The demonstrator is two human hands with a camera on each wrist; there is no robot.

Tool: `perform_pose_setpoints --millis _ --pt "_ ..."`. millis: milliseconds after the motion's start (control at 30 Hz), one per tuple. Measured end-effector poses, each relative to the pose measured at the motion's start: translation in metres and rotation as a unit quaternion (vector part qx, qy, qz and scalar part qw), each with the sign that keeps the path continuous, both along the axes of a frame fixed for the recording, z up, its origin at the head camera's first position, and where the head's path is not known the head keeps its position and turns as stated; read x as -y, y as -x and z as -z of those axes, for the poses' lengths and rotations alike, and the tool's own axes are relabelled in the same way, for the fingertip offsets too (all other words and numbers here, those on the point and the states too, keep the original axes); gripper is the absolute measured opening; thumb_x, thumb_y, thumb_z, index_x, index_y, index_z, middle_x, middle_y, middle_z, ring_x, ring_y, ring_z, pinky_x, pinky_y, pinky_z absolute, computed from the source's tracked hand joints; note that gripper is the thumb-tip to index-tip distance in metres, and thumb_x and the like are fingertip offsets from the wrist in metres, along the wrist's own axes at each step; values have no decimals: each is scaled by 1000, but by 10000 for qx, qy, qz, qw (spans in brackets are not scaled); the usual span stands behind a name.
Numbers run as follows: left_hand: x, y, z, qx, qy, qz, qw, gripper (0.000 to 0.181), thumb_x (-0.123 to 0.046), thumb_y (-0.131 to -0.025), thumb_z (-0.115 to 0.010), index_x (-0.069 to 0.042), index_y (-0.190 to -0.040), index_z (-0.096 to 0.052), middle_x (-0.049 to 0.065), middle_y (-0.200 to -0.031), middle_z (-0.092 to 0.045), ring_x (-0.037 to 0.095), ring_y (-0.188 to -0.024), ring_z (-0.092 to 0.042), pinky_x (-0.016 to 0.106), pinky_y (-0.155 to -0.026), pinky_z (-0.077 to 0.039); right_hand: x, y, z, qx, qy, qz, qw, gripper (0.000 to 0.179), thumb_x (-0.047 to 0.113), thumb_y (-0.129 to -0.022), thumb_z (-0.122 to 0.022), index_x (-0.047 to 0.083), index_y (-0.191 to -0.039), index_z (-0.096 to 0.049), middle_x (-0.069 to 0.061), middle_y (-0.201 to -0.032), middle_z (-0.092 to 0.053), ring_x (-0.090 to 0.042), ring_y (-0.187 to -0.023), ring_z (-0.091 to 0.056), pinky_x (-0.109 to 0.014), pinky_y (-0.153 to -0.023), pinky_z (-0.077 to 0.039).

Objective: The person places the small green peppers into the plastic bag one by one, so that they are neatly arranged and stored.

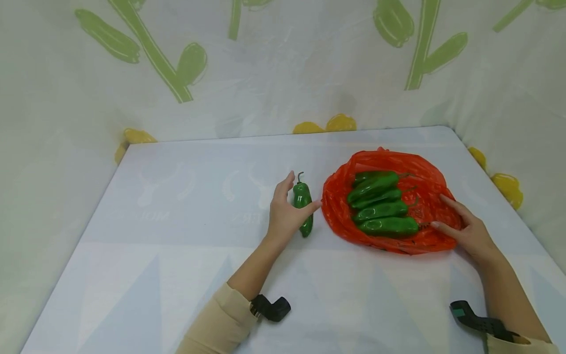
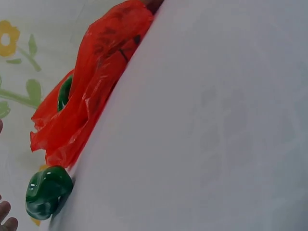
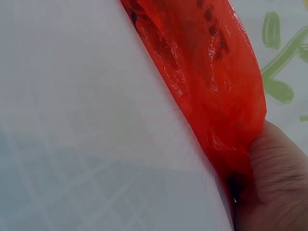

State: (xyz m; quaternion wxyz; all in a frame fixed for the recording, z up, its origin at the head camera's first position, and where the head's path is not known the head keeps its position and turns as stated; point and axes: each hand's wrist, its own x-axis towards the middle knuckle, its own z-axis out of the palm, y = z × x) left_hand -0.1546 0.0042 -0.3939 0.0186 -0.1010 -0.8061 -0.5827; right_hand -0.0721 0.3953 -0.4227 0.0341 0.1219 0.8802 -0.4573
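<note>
A single green pepper [image 1: 302,196] lies on the table with its curved stem pointing away. Around it stands my left hand [image 1: 285,211], thumb and fingers spread apart, the thumb passing over the pepper in the head view. The left wrist view shows fingertips [image 2: 6,211] a little apart from that pepper [image 2: 48,192]. To the right sits a red plastic bag [image 1: 342,223], its mouth spread wide, with several green peppers [image 1: 382,211] in a row inside. My right hand [image 1: 475,236] holds the bag's right edge, the thumb reaching over the rim; its other fingers are partly hidden.
The white table [image 1: 177,275] carries a faint blue pattern. Behind it and at both sides hangs a pale sheet [image 1: 274,88] printed with green stems and yellow flowers. A black wrist mount [image 1: 271,309] is on the left arm, another mount [image 1: 479,322] on the right.
</note>
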Motion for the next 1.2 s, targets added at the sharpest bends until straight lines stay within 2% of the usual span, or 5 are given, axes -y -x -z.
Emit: perform_pose_setpoints --millis 233,433,533,833,1200 --pt "2 2 12 511 295 176 9981 96 -32 -73 -77 -16 -151 -23 8 -148 -32 26 -134 -35 51 -97 -44 0 -1 4 33 63 53 10000 73 36 -92 -59 39 -150 -15 -9 -160 1 -39 -143 5 -68 -105 -14" --pt "-1 4 24 834 -65 327 9960 98 -29 -73 -76 -17 -151 -19 6 -147 -29 26 -129 -36 47 -93 -47 0 -2 6 29 -44 53 10000 74 37 -92 -59 39 -150 -14 -11 -159 1 -40 -143 4 -68 -103 -16" --pt "-2 4 29 847 -14 433 9955 100 -28 -73 -77 -17 -152 -17 5 -148 -27 25 -126 -37 45 -93 -47 -1 -2 6 34 -62 44 10000 73 37 -92 -59 40 -150 -14 -10 -160 1 -40 -143 3 -67 -104 -16" --pt "-9 1 40 261 656 413 9966 103 -24 -74 -76 -11 -152 -10 11 -150 -21 29 -128 -34 47 -97 -43 -1 -3 2 35 -131 -26 9999 73 36 -93 -58 39 -150 -13 -11 -159 1 -41 -143 3 -70 -102 -17" --pt "-6 -2 43 -102 800 463 9957 66 -9 -85 -61 -9 -145 -34 14 -150 -23 34 -126 -39 49 -96 -43 0 0 2 48 -102 0 9999 74 37 -92 -58 38 -151 -13 -14 -159 1 -42 -142 4 -70 -102 -16"
